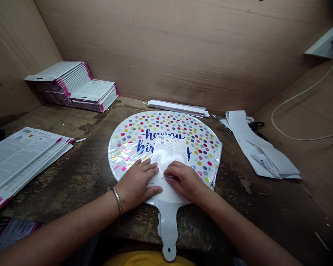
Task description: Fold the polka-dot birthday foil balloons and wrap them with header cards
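Observation:
A flat foil balloon with coloured dots and blue "happy birthday" lettering lies on the table, its pale tail with a small hole pointing towards me. On top of it rests a white printed card, with a barcode at its upper left, covering part of the lettering. My left hand is spread flat over the balloon and the card's left edge. Curled on the card's lower part, my right hand has its fingertips together; whatever is between them is too small to make out. Another foil layer shows beneath at the right edge.
Stacked printed cards stand at the back left, with more cards at the left. White paper strips lie behind the balloon. At right are a folded label strip, black scissors and a hanging cable. Wooden walls surround the table.

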`<state>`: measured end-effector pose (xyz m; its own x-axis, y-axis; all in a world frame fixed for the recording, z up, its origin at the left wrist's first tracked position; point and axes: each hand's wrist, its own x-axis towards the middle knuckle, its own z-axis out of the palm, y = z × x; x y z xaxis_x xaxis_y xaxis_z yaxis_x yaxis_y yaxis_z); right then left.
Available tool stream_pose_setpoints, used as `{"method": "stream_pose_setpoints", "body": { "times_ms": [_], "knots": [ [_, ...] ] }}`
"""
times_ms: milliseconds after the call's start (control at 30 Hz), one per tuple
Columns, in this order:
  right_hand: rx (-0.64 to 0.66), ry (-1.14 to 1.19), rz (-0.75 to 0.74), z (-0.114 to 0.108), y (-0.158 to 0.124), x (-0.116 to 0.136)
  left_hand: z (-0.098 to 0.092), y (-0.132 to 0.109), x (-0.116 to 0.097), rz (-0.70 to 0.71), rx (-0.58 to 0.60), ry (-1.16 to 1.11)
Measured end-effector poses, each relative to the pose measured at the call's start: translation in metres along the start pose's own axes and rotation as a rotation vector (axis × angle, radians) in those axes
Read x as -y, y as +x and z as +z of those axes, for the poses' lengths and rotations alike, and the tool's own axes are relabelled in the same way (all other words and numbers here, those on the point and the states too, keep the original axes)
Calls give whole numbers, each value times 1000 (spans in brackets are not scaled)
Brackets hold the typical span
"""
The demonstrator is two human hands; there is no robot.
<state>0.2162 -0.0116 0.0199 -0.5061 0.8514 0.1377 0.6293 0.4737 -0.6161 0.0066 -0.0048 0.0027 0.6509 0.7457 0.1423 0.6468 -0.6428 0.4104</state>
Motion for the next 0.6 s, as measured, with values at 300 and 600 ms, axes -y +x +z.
{"method": "stream_pose_setpoints", "body": {
  "times_ms": [300,600],
  "knots": [
    [223,-204,-95,0,23,6,1,0,1,17,-27,-15],
    [126,439,225,-23,-20,7,-1,-1,3,-21,11,3]
  ]
}}
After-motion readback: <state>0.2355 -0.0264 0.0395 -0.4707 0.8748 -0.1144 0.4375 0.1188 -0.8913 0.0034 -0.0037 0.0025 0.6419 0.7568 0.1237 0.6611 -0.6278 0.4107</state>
